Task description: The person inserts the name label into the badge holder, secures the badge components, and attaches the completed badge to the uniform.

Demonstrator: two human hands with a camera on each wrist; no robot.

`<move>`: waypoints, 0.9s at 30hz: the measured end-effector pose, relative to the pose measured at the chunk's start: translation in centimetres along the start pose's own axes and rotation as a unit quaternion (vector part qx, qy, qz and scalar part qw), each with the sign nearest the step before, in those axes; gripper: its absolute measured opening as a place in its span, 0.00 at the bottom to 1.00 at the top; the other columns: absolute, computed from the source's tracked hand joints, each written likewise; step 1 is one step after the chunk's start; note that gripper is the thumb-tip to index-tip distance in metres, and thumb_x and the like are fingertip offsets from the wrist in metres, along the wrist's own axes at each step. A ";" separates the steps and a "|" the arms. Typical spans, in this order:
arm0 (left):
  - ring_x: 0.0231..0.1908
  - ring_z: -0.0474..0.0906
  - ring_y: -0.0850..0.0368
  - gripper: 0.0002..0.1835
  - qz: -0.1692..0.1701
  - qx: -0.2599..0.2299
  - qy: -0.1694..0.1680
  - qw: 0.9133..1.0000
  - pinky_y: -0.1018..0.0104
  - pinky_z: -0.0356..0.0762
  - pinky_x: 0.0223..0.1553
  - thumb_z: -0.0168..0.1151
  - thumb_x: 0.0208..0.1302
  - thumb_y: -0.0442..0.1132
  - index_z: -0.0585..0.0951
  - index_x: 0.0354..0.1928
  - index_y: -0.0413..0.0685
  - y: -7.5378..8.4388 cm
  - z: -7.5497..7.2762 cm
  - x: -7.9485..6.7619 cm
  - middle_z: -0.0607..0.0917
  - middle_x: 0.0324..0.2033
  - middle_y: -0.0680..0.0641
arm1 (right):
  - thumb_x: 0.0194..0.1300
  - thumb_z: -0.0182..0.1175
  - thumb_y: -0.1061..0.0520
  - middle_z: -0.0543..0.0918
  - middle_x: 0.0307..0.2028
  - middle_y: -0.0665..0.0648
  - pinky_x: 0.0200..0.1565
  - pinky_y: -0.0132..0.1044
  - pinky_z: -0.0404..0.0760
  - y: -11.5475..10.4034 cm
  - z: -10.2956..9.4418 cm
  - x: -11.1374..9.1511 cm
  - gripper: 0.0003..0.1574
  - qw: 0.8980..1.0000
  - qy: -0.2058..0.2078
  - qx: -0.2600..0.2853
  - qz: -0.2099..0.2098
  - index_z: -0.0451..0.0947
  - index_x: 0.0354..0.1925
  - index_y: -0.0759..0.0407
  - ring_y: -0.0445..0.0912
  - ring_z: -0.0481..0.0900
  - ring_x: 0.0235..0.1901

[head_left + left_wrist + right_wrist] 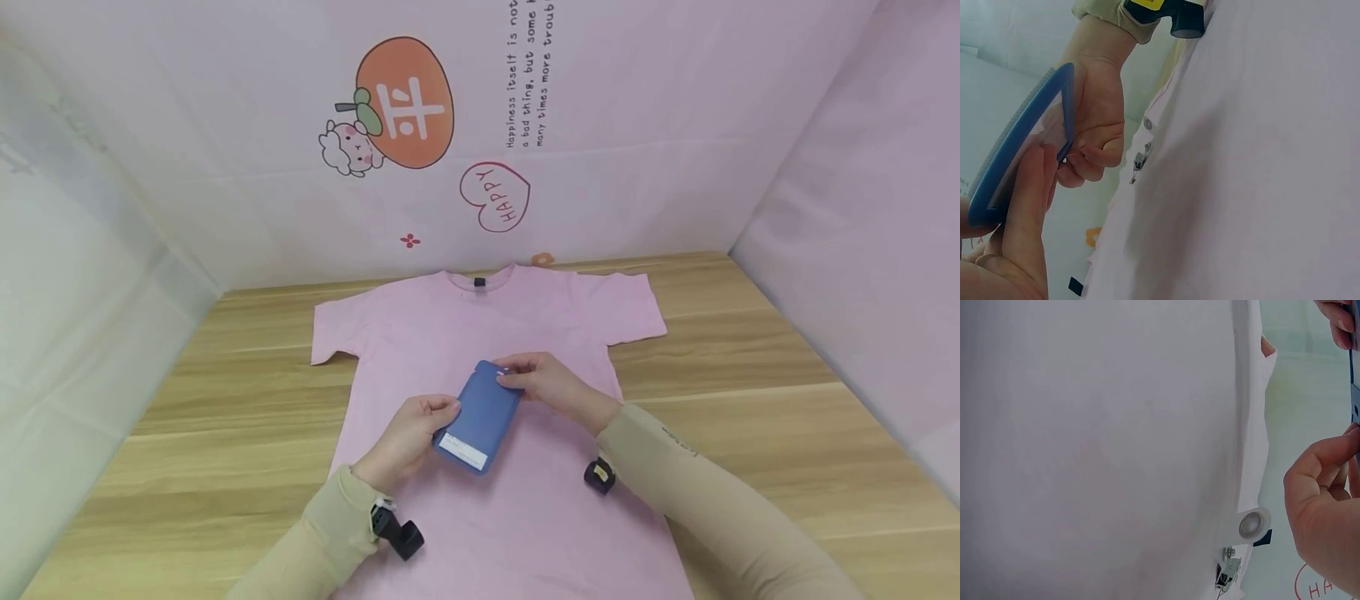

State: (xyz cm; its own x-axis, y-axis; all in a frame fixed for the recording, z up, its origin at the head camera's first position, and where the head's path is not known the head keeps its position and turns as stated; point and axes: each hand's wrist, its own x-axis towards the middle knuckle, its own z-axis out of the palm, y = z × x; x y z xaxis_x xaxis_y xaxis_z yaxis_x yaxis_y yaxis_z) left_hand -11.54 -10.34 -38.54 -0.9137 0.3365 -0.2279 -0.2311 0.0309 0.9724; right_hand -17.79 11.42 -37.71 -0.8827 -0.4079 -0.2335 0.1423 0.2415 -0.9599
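Both hands hold a flat blue card holder point(480, 417) with rounded corners and a white strip along its lower end, tilted above a pink T-shirt point(420, 350). My left hand point(408, 433) pinches its left edge, thumb on top. At the upper right corner my right hand point(551, 387) pinches it between thumb and fingers. The left wrist view shows its underside, a blue frame point(1019, 147) around a pale panel, with left fingers point(1029, 200) against it. A small metal clip point(1229, 572) with a round snap point(1252, 525) overlaps the shirt in the wrist views.
The T-shirt lies spread on a wood-grain table point(247, 433), its collar with a black tag point(480, 282) toward the back. Behind hangs a printed pale cloth point(622, 125), and pale cloth sides stand left and right. Black cameras point(397, 533) sit on both wrists.
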 end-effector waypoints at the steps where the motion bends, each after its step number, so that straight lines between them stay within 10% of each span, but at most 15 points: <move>1: 0.32 0.82 0.66 0.20 -0.001 -0.001 0.000 1.000 0.74 0.80 0.36 0.45 0.73 0.35 0.70 0.54 0.20 0.0 0.0 0.1 0.86 0.33 0.47 | 0.65 0.57 0.62 0.73 0.42 0.55 0.41 0.30 0.79 0.0 0.0 0.0 0.26 1.000 0.000 0.000 0.000 0.71 0.60 0.68 0.40 0.73 0.39; 27: 0.34 0.82 0.60 0.17 -0.005 0.016 0.053 0.998 0.68 0.81 0.39 0.46 0.71 0.32 0.73 0.52 0.21 0.7 1.0 0.8 0.83 0.43 0.31 | 0.63 0.60 0.59 0.80 0.42 0.57 0.40 0.32 0.77 -0.4 0.2 -0.4 0.25 0.997 -0.004 -0.068 -0.021 0.74 0.58 0.65 0.40 0.73 0.36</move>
State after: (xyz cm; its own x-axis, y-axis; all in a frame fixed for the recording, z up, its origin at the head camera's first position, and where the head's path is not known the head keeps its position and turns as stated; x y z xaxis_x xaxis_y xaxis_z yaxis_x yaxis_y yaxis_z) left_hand -12.09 -9.08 -38.04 -0.9424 0.2338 -0.2394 -0.2307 0.0641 0.9709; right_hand -17.45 11.29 -37.24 -0.8831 -0.4270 -0.1945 0.0423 0.3403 -0.9394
